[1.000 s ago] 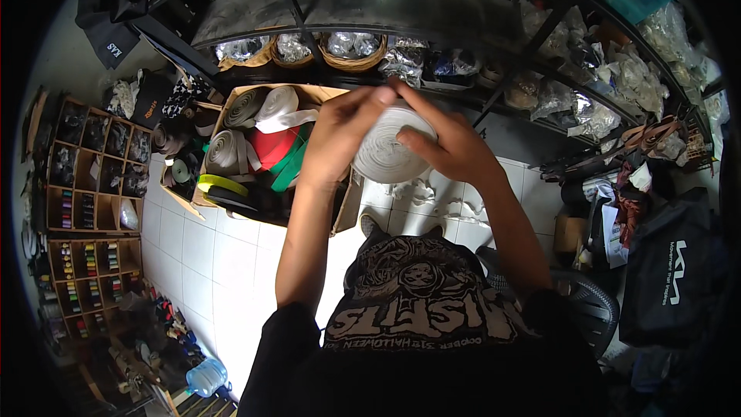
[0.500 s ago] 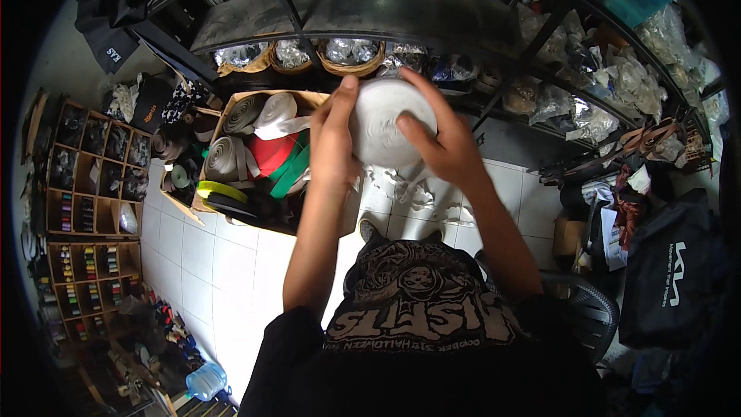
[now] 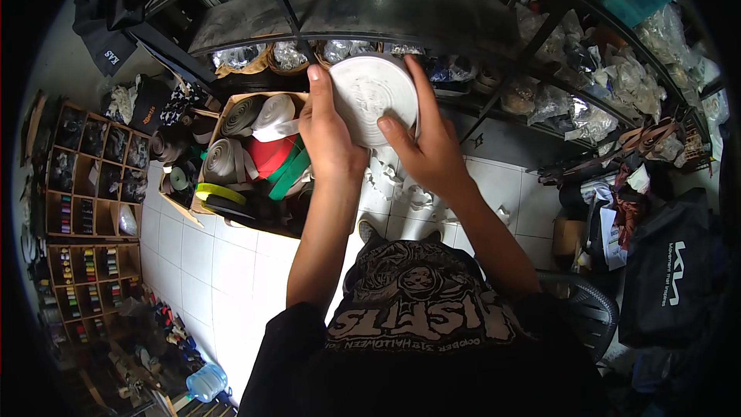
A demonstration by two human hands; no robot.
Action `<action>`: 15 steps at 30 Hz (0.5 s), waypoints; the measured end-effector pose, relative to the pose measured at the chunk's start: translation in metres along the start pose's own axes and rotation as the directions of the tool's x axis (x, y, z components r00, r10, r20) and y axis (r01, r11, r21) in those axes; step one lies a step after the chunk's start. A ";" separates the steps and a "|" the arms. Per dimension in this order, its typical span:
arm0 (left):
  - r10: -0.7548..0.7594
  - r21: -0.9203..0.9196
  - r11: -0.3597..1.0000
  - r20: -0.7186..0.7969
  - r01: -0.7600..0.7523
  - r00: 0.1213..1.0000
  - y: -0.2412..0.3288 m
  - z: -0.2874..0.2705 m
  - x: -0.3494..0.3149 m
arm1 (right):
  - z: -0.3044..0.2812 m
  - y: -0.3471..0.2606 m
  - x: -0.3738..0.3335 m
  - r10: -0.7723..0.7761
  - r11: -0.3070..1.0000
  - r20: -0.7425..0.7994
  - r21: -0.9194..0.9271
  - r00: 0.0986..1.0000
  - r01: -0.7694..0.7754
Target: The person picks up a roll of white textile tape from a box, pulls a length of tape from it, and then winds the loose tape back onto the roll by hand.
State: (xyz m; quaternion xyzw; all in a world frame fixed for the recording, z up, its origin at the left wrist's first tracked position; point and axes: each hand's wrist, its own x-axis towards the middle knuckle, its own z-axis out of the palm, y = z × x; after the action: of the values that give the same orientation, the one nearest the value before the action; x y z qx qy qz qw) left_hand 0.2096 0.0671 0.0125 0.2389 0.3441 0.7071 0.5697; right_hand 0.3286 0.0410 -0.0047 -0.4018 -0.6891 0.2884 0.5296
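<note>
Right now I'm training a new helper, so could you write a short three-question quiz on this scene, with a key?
1. True or false: the thumb of the right hand lies on the flat face of the white roll.
2. Multiple choice: inside the cardboard box, what colour is the strip beside the red piece?
A) purple
B) green
C) orange
3. Short answer: which hand is nearer the cardboard box?

Key: 1. True. 2. B. 3. The left hand.
</note>
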 end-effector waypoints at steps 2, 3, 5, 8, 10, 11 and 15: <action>0.019 -0.130 0.991 -0.038 -0.024 0.999 -0.011 0.004 -0.003 | 0.006 0.000 0.001 -0.056 0.998 -0.153 0.034 0.987 0.062; -0.005 -0.163 0.987 -0.022 0.001 1.000 -0.012 0.006 -0.007 | 0.003 0.000 0.004 -0.060 0.997 -0.168 0.028 0.984 0.065; -0.031 -0.071 0.997 0.090 0.038 0.995 -0.004 -0.005 0.002 | -0.012 -0.003 0.009 -0.008 0.999 -0.081 0.037 0.997 0.011; -0.129 0.255 0.966 0.299 0.051 0.945 0.022 -0.018 0.008 | -0.037 -0.001 0.016 -0.004 1.000 0.062 0.030 0.998 0.002; -0.181 0.582 0.799 0.478 -0.155 0.859 0.038 -0.009 0.012 | -0.047 -0.005 0.020 0.022 0.999 0.334 0.015 0.942 -0.028; -0.187 0.629 0.732 0.555 -0.262 0.810 0.039 -0.006 0.014 | -0.047 -0.005 0.023 0.020 1.000 0.401 0.005 0.916 -0.024; -0.260 0.608 0.761 0.605 -0.226 0.753 0.042 0.006 0.011 | -0.042 0.006 0.021 -0.103 0.994 0.382 0.000 0.918 0.111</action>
State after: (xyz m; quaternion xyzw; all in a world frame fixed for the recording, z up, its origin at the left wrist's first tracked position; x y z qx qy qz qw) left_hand 0.1842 0.0745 0.0478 0.6497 0.3460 0.4067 0.5411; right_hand 0.3677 0.0609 0.0117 -0.3054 -0.8030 0.3244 0.3960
